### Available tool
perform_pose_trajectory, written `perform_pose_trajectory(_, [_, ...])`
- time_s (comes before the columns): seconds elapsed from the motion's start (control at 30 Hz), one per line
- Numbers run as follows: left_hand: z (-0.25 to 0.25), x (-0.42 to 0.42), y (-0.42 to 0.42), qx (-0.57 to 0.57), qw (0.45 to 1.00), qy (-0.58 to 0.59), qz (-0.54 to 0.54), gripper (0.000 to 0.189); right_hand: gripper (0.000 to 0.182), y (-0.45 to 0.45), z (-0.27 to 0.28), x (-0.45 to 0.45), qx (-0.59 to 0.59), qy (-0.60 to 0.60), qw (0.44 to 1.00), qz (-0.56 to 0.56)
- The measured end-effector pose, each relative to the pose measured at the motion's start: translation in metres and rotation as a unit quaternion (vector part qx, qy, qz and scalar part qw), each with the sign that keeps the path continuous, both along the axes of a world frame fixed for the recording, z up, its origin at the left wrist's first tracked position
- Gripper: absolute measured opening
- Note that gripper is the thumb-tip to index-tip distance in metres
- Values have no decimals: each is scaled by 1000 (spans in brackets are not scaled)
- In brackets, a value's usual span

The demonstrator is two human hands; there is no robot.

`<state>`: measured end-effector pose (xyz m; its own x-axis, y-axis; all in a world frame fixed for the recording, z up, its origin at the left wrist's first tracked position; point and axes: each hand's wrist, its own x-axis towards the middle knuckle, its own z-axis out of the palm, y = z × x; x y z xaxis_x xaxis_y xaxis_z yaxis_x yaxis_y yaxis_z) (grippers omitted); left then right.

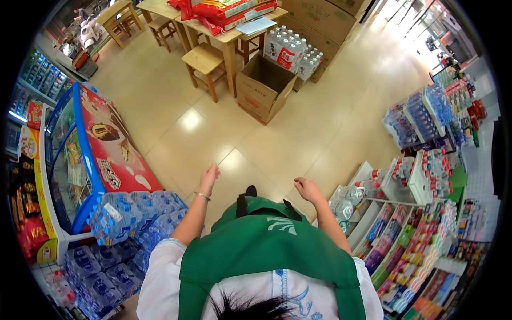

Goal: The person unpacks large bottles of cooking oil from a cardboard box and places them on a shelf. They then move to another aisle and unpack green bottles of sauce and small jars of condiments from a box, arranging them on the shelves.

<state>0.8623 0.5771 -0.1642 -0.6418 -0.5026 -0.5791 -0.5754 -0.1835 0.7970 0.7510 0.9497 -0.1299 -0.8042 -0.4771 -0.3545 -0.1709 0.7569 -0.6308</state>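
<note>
My left hand [210, 178] hangs over the tiled floor with its fingers loosely bent, holding nothing; a bracelet [203, 196] circles the wrist. Level with it on the other side, my right hand [308, 189] is also without anything in its grasp, fingers slightly curled. Between my arms is the green apron [256, 250] I wear over a white shirt. Shrink-wrapped packs of bottled water [132, 212] are stacked nearest my left forearm. Beside my right forearm, large clear bottles [346, 202] stand at the end of a shelf unit [370, 212].
Ahead, an open-topped cardboard carton [260, 94] stands on the floor beside a wooden stool [206, 60]. Behind are a wooden table [230, 38] bearing red sacks [224, 12], and bottled-water packs [286, 46]. A blue-edged chest freezer [116, 140] lines the left; bottle shelves [416, 116] occupy the right.
</note>
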Motion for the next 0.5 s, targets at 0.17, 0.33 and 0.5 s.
perform_pose_trajectory(0.17, [0,-149,-4,-22,998,37,43,63,27,12,-1,-114,11,27,999,-21])
perform_pose_trajectory(0.33, [-26,-273,-5,-104,993,1,63,62,25,16,-35,-249,2,70,998,4])
perform_pose_trajectory(0.5, [-38,-350,-3,-111,991,-65,22,61,23,-30,-21,-379,7,43,992,115])
